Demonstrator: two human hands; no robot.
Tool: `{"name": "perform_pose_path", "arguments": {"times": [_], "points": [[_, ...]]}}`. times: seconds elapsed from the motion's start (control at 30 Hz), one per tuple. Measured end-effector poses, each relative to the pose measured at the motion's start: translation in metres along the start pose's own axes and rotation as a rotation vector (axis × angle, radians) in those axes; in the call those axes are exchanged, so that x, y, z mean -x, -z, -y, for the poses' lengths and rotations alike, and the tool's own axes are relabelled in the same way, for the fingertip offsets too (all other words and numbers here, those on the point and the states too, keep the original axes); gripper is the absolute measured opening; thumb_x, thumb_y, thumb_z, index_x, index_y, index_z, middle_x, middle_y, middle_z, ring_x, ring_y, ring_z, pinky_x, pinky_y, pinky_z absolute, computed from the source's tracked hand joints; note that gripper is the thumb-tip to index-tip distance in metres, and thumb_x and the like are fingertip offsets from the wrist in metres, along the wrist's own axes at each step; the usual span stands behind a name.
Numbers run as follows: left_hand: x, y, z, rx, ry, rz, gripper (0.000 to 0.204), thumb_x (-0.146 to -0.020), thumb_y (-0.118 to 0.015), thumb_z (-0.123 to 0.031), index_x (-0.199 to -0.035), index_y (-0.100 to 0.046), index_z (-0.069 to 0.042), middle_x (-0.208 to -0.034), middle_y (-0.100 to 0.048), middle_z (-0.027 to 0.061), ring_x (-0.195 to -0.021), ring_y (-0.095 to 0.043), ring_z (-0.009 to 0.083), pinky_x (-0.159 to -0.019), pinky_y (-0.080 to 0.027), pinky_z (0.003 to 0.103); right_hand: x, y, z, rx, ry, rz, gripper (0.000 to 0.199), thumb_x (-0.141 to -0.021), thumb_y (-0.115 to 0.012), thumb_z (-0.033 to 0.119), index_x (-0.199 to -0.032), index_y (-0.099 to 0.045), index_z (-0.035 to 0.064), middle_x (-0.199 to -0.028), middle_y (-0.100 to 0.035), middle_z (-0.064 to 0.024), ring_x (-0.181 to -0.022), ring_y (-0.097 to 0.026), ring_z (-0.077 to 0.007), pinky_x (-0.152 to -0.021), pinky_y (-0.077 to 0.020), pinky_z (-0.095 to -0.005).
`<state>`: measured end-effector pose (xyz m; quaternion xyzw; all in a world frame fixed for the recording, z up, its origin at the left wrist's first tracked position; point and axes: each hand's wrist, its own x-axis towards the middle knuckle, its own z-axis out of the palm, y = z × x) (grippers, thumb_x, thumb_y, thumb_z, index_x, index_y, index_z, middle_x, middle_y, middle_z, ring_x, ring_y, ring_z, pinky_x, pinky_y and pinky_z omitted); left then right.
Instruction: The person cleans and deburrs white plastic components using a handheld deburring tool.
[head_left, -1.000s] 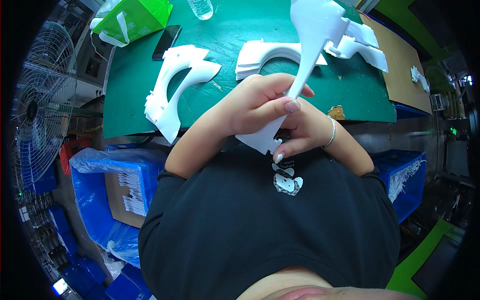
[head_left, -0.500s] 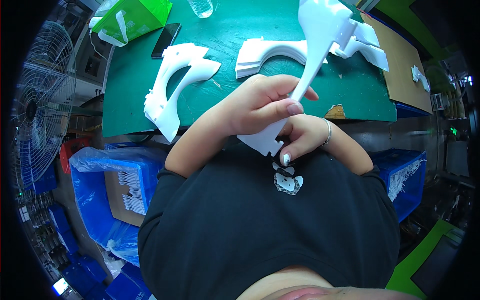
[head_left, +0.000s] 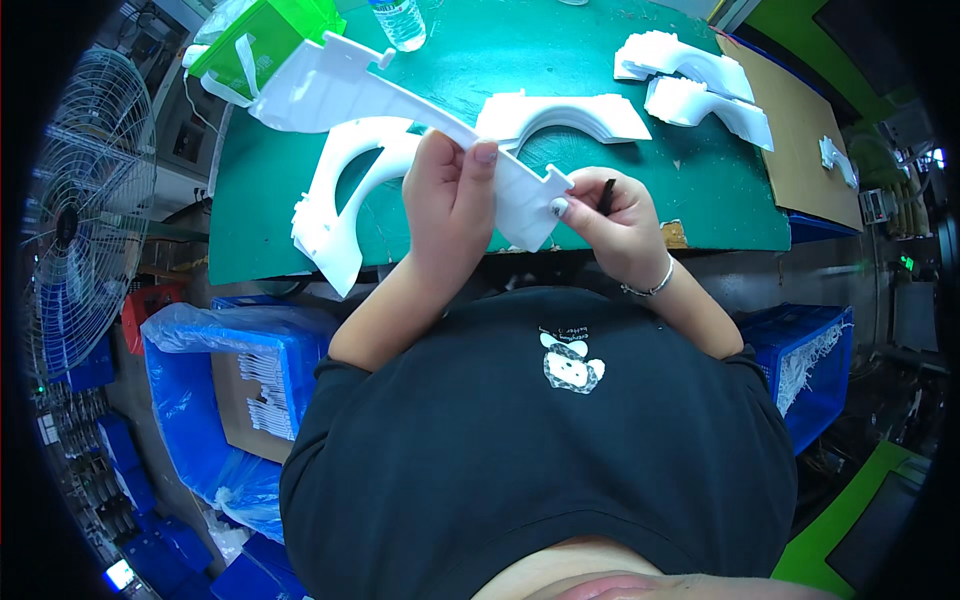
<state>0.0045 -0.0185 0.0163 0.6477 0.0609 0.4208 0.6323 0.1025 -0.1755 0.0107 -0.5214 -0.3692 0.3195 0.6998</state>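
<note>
A curved white plastic part (head_left: 335, 90) with notched ends is held up over the near side of the green table. Around its narrow middle, my left hand (head_left: 452, 200) is closed, thumb on top. My right hand (head_left: 620, 225) touches the part's notched near end with the thumb and also grips a small black tool (head_left: 606, 197), whose kind I cannot make out. Beneath and behind the held part lie more white parts (head_left: 335, 240) at the left and a stack of white arched parts (head_left: 560, 115) in the middle.
The green table (head_left: 700, 200) also bears further white parts (head_left: 690, 65) at the right, a water bottle (head_left: 400, 25) and a green bag (head_left: 270, 50). Cardboard (head_left: 800, 140) lies along the right side. Blue crates (head_left: 185, 400) stand at both sides; a fan (head_left: 75, 210) is at far left.
The white part has swung from pointing up and right to pointing up and left. Both hands have shifted, and the black tool in my right hand now shows.
</note>
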Motion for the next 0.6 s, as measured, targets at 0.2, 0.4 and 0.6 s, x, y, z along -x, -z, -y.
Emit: {"name": "perform_pose_path", "arguments": {"times": [0.2,0.4,0.6], "points": [[-0.008,0.035,-0.022,-0.645,-0.623,0.218,0.016,-0.082,-0.071,-0.016,-0.085,-0.059,-0.006,-0.072,-0.060,0.0047,-0.060,-0.058,0.0220,-0.058,-0.046,0.033,-0.005,0.035,0.005,0.012,-0.049,-0.048,0.008,-0.089,-0.064,0.002,-0.097,-0.062,-0.0017,-0.084,-0.064,0.0000,-0.075,-0.056,-0.0028,-0.067,-0.0453,-0.0190],[-0.003,0.048,-0.014,-1.131,-0.521,0.737,0.036,-0.076,-0.074,-0.023,-0.108,-0.064,-0.012,-0.076,-0.062,0.0029,-0.068,-0.062,0.0223,-0.067,-0.047,0.038,0.000,0.045,0.008,0.230,-0.164,0.148,0.011,-0.089,-0.066,0.009,-0.085,-0.063,-0.0007,-0.068,-0.053,0.0066,-0.061,-0.040,0.0000,-0.053,-0.0324,-0.0195],[0.019,0.076,0.000,-1.286,-0.202,0.296,0.024,-0.081,-0.071,-0.017,-0.103,-0.063,-0.011,-0.080,-0.063,0.0100,-0.068,-0.065,0.0273,-0.058,-0.050,0.038,-0.012,0.059,-0.019,0.846,-0.118,-0.121,0.024,-0.087,-0.069,0.026,-0.088,-0.068,0.0024,-0.062,-0.057,0.0011,-0.053,-0.044,-0.0095,-0.050,-0.0351,-0.0239]]}}
